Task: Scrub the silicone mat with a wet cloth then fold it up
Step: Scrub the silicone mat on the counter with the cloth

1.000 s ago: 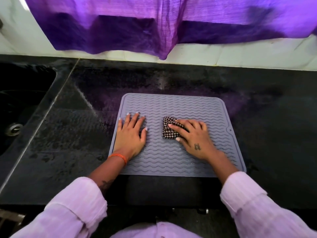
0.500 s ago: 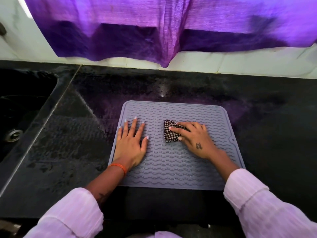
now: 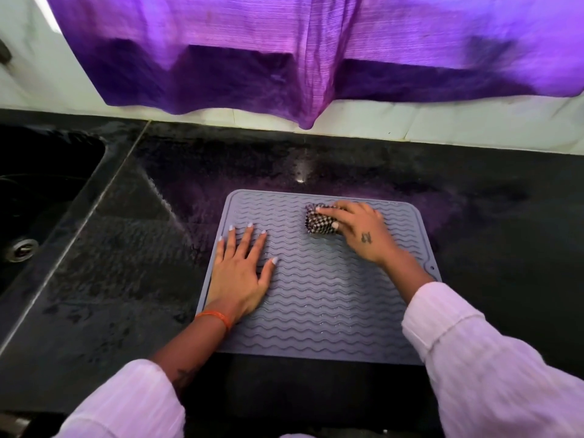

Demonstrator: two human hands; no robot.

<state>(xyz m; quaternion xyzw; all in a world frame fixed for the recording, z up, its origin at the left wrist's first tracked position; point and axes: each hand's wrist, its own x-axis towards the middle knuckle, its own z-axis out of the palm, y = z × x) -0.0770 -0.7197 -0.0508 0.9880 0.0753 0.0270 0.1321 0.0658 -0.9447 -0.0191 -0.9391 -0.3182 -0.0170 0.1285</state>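
Note:
A grey silicone mat (image 3: 322,298) with wavy ridges lies flat on the black counter (image 3: 126,263). My left hand (image 3: 240,273) rests flat on the mat's left side, fingers spread and straight. A small bunched checked cloth (image 3: 317,223) sits on the mat near its far edge. My right hand (image 3: 360,232) grips that cloth, fingers over its top and thumb at its near side.
A black sink (image 3: 38,191) with a metal drain (image 3: 22,249) lies at the left. A purple curtain (image 3: 300,52) hangs over the white tiled wall behind the counter. The counter's front edge runs below the mat.
My right hand has slid the cloth from the middle of the mat toward its far edge. My left hand has stayed flat on the mat's left side.

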